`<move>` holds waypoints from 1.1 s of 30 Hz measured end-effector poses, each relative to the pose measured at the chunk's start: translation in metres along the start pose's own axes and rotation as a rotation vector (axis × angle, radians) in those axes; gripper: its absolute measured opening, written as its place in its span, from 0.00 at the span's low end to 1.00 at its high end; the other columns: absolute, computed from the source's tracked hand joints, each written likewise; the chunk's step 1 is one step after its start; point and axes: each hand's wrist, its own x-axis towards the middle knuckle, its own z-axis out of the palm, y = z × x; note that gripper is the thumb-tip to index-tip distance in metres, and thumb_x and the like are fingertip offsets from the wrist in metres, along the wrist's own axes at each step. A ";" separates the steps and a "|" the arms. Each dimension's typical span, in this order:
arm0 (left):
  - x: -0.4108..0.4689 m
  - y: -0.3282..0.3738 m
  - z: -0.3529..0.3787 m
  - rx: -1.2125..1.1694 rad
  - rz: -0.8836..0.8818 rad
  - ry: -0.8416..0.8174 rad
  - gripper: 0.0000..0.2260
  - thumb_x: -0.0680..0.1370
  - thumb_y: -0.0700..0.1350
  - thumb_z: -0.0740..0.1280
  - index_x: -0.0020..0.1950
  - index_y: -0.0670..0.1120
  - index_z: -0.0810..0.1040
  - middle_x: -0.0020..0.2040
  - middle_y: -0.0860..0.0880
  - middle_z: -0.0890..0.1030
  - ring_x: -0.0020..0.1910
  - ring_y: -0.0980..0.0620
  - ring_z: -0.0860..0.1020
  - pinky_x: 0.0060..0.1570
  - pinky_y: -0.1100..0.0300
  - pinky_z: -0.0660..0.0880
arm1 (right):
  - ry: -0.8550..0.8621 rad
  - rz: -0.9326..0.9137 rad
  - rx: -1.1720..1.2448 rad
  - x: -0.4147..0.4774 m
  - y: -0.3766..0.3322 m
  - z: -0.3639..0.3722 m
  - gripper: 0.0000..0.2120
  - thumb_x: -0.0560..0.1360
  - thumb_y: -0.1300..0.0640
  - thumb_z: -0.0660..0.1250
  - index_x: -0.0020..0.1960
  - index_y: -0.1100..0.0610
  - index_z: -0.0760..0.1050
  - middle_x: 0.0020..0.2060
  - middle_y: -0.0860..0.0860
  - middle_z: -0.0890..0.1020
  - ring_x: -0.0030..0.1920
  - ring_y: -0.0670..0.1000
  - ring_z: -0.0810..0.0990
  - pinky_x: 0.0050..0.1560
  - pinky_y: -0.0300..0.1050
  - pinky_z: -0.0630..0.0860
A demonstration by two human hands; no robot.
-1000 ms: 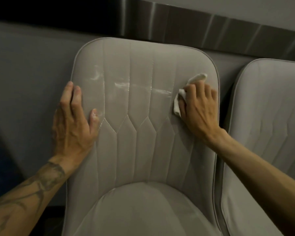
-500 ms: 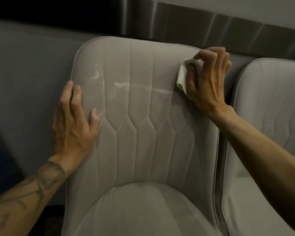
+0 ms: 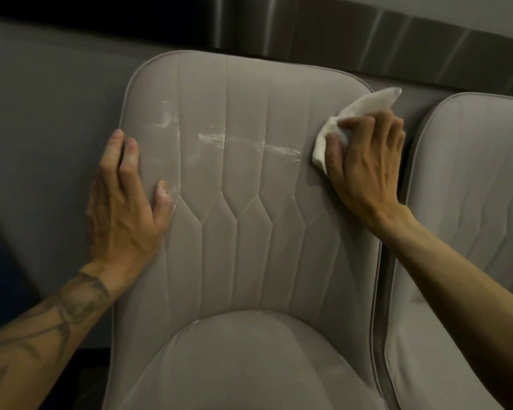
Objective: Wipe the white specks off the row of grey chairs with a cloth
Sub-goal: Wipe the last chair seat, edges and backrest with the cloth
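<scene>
Currently, crumpled white cloth [image 3: 348, 125] gripped by right hand [image 3: 365, 164], pressed on stitched grey chair [image 3: 249, 232] backrest; chalky smears [image 3: 243, 142] noted; left hand [image 3: 125, 199] laid flat, fingers straight.

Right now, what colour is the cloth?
White, possibly off-white; the cloth shows best in the head view.

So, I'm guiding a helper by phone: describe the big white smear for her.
Find the grey padded chair at centre. Across its upper backrest runs a chalky white streak, left of the white cloth. Unlike the stitched seams, it is blurry and horizontal.
</scene>
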 end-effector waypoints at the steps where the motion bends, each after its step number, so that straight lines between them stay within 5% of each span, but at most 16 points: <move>1: -0.001 0.000 0.000 0.000 0.000 0.001 0.29 0.84 0.49 0.60 0.82 0.39 0.57 0.81 0.37 0.60 0.77 0.37 0.64 0.71 0.41 0.68 | -0.033 -0.028 0.009 -0.014 0.000 -0.003 0.15 0.82 0.46 0.61 0.58 0.57 0.69 0.53 0.58 0.70 0.52 0.57 0.67 0.55 0.51 0.65; 5: -0.001 0.000 -0.001 -0.001 -0.006 -0.004 0.29 0.84 0.48 0.61 0.82 0.40 0.57 0.81 0.37 0.59 0.77 0.37 0.65 0.70 0.40 0.69 | -0.098 -0.150 -0.034 -0.017 0.008 -0.012 0.13 0.83 0.48 0.61 0.56 0.58 0.70 0.51 0.60 0.71 0.50 0.57 0.66 0.52 0.53 0.64; 12: -0.001 0.000 0.002 -0.008 -0.010 0.003 0.30 0.83 0.48 0.61 0.82 0.40 0.57 0.81 0.38 0.60 0.77 0.38 0.64 0.71 0.40 0.68 | -0.006 0.018 -0.061 -0.004 0.007 0.000 0.12 0.84 0.47 0.57 0.53 0.56 0.67 0.50 0.57 0.69 0.49 0.55 0.66 0.51 0.47 0.62; 18: -0.001 0.001 0.000 -0.018 -0.013 0.002 0.29 0.82 0.47 0.62 0.81 0.39 0.58 0.80 0.35 0.61 0.77 0.37 0.64 0.71 0.41 0.67 | -0.292 -0.219 -0.099 -0.103 0.009 -0.024 0.09 0.82 0.50 0.63 0.55 0.56 0.71 0.53 0.56 0.68 0.47 0.59 0.70 0.51 0.54 0.65; 25: -0.002 0.000 -0.002 -0.029 -0.015 0.013 0.29 0.83 0.48 0.61 0.82 0.41 0.57 0.81 0.37 0.61 0.78 0.39 0.64 0.73 0.43 0.67 | -0.042 -0.020 -0.106 -0.038 0.006 -0.002 0.09 0.83 0.47 0.58 0.54 0.53 0.68 0.51 0.53 0.68 0.49 0.55 0.67 0.50 0.51 0.63; 30: -0.002 0.000 -0.001 -0.047 -0.008 0.023 0.29 0.84 0.49 0.61 0.82 0.41 0.57 0.81 0.37 0.61 0.78 0.39 0.64 0.75 0.46 0.66 | -0.304 -0.166 -0.081 -0.164 0.010 -0.031 0.08 0.81 0.51 0.64 0.55 0.54 0.70 0.54 0.55 0.69 0.50 0.59 0.71 0.51 0.54 0.64; 33: -0.002 -0.001 0.000 -0.050 -0.010 0.035 0.29 0.84 0.50 0.60 0.82 0.42 0.57 0.81 0.37 0.61 0.78 0.39 0.64 0.76 0.47 0.65 | -0.342 -0.260 -0.074 -0.162 0.015 -0.032 0.08 0.81 0.51 0.64 0.56 0.54 0.71 0.55 0.54 0.69 0.50 0.59 0.72 0.51 0.53 0.64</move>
